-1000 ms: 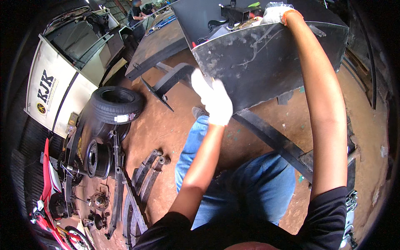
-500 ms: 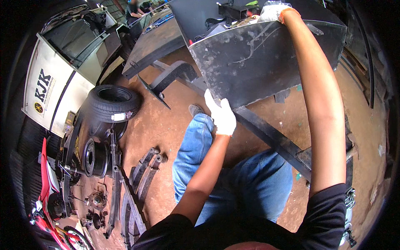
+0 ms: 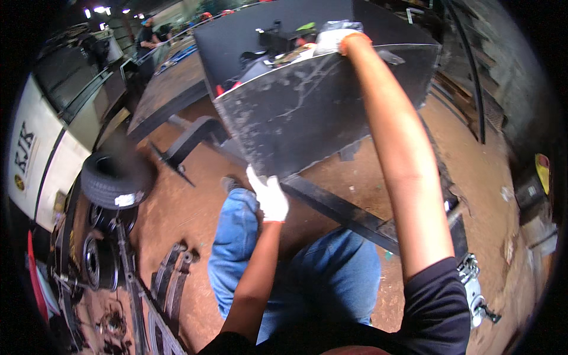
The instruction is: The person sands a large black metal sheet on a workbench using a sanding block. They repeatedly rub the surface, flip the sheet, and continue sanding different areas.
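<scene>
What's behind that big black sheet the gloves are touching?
Over the top of the black sheet, near the right hand, I see jumbled dark things, a green thing and a dark panel. The sheet hides whatever is lower down.

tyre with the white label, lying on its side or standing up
Lying on its side: the tyre shows its dark opening facing upward, with the white label on the tread below.

Orange-cuffed white gloves (image 3: 272, 200) go with black sleeves (image 3: 435, 302) and blue jeans (image 3: 343, 266).
</scene>
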